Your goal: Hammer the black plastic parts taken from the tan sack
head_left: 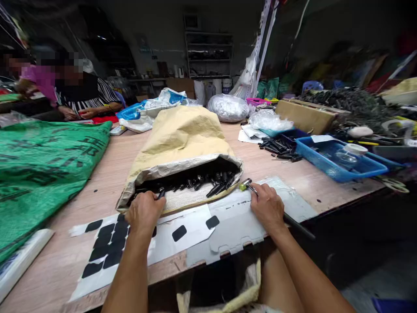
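Note:
My left hand point(145, 211) is at the left corner of the sack's mouth, its fingers closed on a small black cylindrical part point(161, 193). In my right hand point(269, 209) is a small hammer point(298, 225). Its metal head with a yellowish end points left, and its black grip sticks out behind the hand. Between both hands lies a tan paper sack point(185, 134), mouth toward me, with many black tubular parts point(221, 182) inside. Below it is a white sheet point(192, 221) bearing black rounded-square pads point(179, 233). A grey board point(234, 226) lies under my right hand.
A green woven sack point(48, 169) covers the table's left side, with a white roll point(26, 261) in front. To the right are loose black parts point(283, 150), a blue tray point(339, 163) and a cardboard box point(302, 115). An open sack point(250, 291) hangs below the table edge. Two people sit far left.

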A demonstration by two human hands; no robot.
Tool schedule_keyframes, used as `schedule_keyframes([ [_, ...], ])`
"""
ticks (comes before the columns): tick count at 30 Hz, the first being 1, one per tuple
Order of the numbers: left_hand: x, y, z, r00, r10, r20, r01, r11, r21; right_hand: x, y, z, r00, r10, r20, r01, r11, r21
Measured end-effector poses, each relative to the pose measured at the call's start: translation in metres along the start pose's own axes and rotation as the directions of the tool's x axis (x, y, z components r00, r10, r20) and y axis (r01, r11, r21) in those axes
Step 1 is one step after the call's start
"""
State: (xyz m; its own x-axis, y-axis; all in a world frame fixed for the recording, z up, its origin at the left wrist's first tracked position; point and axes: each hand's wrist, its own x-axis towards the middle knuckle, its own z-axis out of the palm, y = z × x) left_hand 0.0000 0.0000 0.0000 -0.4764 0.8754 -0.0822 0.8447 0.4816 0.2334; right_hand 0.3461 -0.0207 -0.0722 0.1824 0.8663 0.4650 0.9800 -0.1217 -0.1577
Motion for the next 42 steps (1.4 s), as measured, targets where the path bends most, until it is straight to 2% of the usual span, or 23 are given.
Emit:
schedule_keyframes([
  [2,-0.009,-0.005,0.001,0.99,0.104,-0.097,-0.102,0.994,0.025,-0.001,0.001,-0.001,1.0,0.0,-0.001,0.0,1.0,0.008],
  [4,-0.02,-0.004,0.006,0.963,0.24,-0.123,-0.243,0.97,-0.012,-0.002,0.001,-0.002,1.0,0.0,-0.001,0.0,1.0,0.018],
  [6,-0.035,0.004,0.015,0.901,0.422,-0.1,-0.433,0.891,-0.136,-0.002,0.001,-0.003,1.0,0.0,-0.001,0.0,1.0,0.03],
  [8,-0.05,0.018,0.027,0.82,0.571,-0.04,-0.557,0.779,-0.288,-0.002,0.001,-0.003,1.0,0.001,-0.001,-0.001,0.999,0.039],
  [11,-0.065,0.036,0.048,0.729,0.684,-0.013,-0.641,0.676,-0.363,-0.002,0.001,-0.002,1.0,0.002,0.001,-0.002,0.999,0.048],
  [14,-0.066,0.04,0.066,0.694,0.717,-0.061,-0.672,0.616,-0.411,-0.001,0.002,-0.001,1.0,0.008,0.01,-0.008,0.999,0.052],
  [18,-0.058,0.034,0.08,0.697,0.708,-0.115,-0.662,0.573,-0.483,0.0,0.003,-0.004,0.999,0.028,0.035,-0.032,0.993,0.112],
  [21,-0.056,0.033,0.082,0.71,0.695,-0.113,-0.638,0.565,-0.523,-0.003,-0.004,-0.014,0.999,0.035,0.002,-0.035,0.962,0.27],
  [23,-0.055,0.034,0.081,0.714,0.69,-0.115,-0.627,0.558,-0.544,-0.009,-0.016,-0.025,0.999,0.003,-0.04,0.014,0.902,0.432],
  [26,-0.055,0.035,0.082,0.722,0.683,-0.109,-0.614,0.56,-0.557,-0.021,-0.04,-0.041,0.992,-0.127,-0.025,0.11,0.73,0.674],
  [28,-0.055,0.035,0.082,0.728,0.678,-0.105,-0.605,0.563,-0.563,-0.029,-0.057,-0.05,0.976,-0.215,0.015,0.131,0.65,0.749],
  [30,-0.056,0.035,0.082,0.73,0.675,-0.105,-0.6,0.56,-0.571,-0.036,-0.07,-0.056,0.964,-0.266,0.002,0.168,0.617,0.769],
  [33,-0.057,0.035,0.08,0.725,0.681,-0.101,-0.601,0.554,-0.576,-0.046,-0.081,-0.058,0.947,-0.313,-0.066,0.253,0.606,0.754],
  [37,-0.059,0.037,0.077,0.744,0.661,-0.101,-0.585,0.57,-0.577,-0.052,-0.082,-0.051,0.921,-0.389,0.013,0.282,0.692,0.664],
  [39,-0.058,0.037,0.077,0.745,0.66,-0.098,-0.582,0.57,-0.581,-0.051,-0.079,-0.051,0.927,-0.374,0.026,0.266,0.706,0.657],
  [42,-0.057,0.036,0.08,0.733,0.673,-0.101,-0.593,0.559,-0.58,-0.049,-0.075,-0.053,0.949,-0.313,-0.045,0.257,0.679,0.688],
])
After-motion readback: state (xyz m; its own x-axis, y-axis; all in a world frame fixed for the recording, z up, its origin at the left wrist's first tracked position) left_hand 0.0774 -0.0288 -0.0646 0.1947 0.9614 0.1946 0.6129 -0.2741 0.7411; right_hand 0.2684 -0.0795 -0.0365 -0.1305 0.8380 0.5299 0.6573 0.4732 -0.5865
